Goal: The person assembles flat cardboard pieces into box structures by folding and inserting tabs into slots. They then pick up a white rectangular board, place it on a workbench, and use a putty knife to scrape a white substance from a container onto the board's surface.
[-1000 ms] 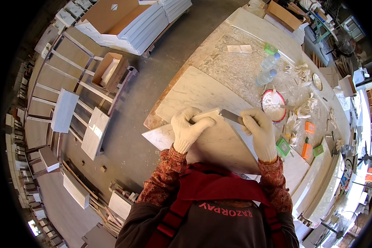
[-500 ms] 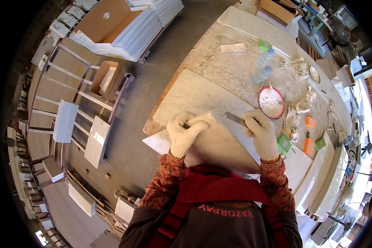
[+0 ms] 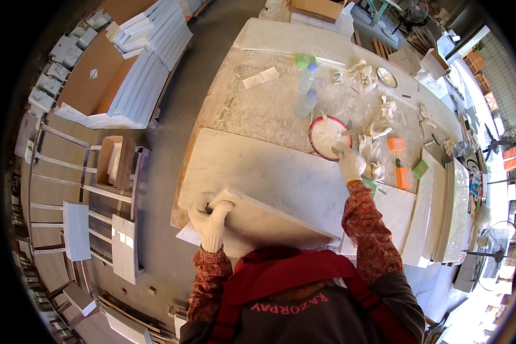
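My left hand (image 3: 210,222), in a cream knit glove, grips the corner of a white marble slab (image 3: 275,219). That slab is tilted up on edge near my body, above a larger marble slab (image 3: 249,163) lying flat on the worktable. My gloved right hand (image 3: 351,165) is closed around a metal putty knife, mostly hidden by the fingers. It is at the near right rim of a red-rimmed bowl (image 3: 330,136) holding white paste. Another flat tool (image 3: 354,131) rests across the bowl's right rim.
Two plastic bottles (image 3: 306,104) stand beyond the bowl. Crumpled gloves (image 3: 379,123), orange boxes (image 3: 396,144) and green boxes (image 3: 421,168) lie to its right. Left of the table are a slatted rack (image 3: 69,183) with slabs and a cardboard box (image 3: 113,161), and stacked white panels (image 3: 146,86).
My right hand has moved with the putty knife from beside the tilted slab's edge to the bowl. My left hand keeps its hold on the slab corner. The whole view has shifted.
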The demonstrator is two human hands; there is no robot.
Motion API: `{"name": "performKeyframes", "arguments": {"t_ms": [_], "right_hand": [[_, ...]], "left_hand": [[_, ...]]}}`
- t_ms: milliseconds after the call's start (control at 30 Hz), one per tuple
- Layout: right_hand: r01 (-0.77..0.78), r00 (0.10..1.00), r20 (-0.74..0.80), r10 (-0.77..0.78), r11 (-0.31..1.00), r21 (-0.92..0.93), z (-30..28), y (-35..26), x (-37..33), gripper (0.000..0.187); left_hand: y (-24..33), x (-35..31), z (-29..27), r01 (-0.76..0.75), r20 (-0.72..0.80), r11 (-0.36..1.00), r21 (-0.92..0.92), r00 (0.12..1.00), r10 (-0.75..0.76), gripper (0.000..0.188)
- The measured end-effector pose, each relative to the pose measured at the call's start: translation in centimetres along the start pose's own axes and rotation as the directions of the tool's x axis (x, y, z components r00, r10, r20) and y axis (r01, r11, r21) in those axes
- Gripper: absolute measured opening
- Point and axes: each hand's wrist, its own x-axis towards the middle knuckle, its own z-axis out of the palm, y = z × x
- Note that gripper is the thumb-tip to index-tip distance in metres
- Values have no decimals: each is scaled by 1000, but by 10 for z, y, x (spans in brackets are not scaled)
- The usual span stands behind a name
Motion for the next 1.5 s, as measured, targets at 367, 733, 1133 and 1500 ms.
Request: {"name": "performKeyframes", "arguments": {"t_ms": [367,733,1133,1500], "right_hand": [[75,997,-15,-74,997,26,51,-25,86,51],[97,995,-58,-81,913,396,96,-7,116,35],[-52,910,184,-371,339,939,-196,-168,-28,24],[314,804,-37,-593,371,874,-245,-216,-64,20]], "left_hand": [[15,6,-8,55,47,936,348,996,-76,42],[5,9,-4,4,20,922,387,1000,-13,45],[0,11,-4,102,49,973,205,992,-114,43],[5,5,-12,5,43,960,280,999,-18,42]]}}
